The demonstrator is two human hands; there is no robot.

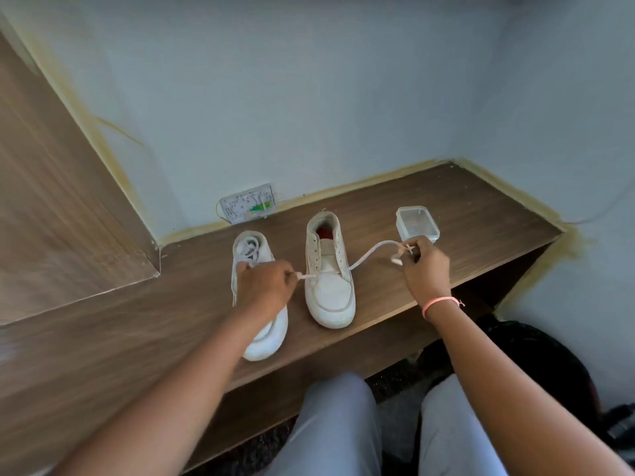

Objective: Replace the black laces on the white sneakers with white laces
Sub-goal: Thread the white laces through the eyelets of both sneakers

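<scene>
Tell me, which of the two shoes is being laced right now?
The right-hand shoe: a white lace runs across it between both hands. The left shoe is already laced.

Soft, even daylight, a wide-angle view, slightly soft focus.

Diffuse light fills the scene with no glare; the pale wall (309, 97) reads cool grey-blue. Only faint shadows lie under the sneakers on the surface (446, 218), while the space beneath it at near right is dark. Straight edges bow toward the frame's borders, and the near left corner smears into blur.
</scene>
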